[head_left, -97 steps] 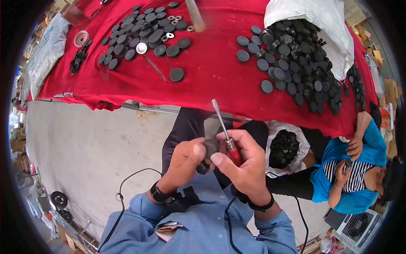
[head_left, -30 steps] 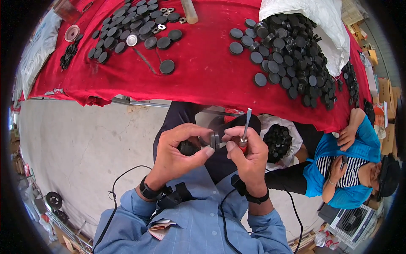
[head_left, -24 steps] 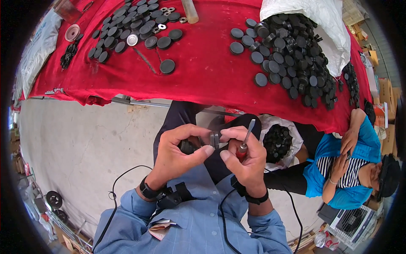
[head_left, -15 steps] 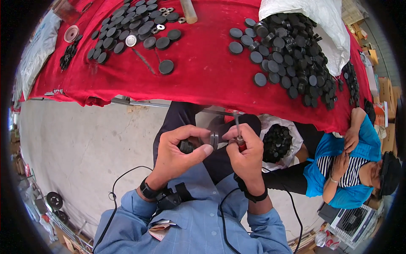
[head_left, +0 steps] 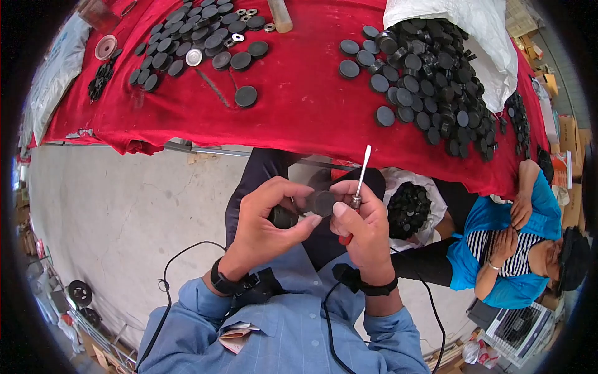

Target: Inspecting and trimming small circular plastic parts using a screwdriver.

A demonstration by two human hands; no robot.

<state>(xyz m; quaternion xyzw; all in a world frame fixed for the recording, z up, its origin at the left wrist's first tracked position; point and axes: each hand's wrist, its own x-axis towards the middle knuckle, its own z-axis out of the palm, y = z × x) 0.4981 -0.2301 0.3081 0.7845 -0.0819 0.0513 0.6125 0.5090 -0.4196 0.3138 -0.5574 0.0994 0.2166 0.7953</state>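
Above my lap, my left hand pinches a round black disc between thumb and forefinger. A second dark round piece is tucked in the curled fingers of the same hand, partly hidden. My right hand is closed around a screwdriver with a red and clear handle, its bare metal shaft pointing up and away from me. The right thumb and forefinger are at the disc's right edge; whether they press on it I cannot tell. The disc's flat face is turned toward me.
On the red cloth lie black discs at left and a larger heap spilling from a white sack. A white bag of black pieces stands right of my knees. Another person sits at right.
The disc has turned from edge-on to showing its flat face. The screwdriver in my right hand has tipped, its tip now higher and farther right.
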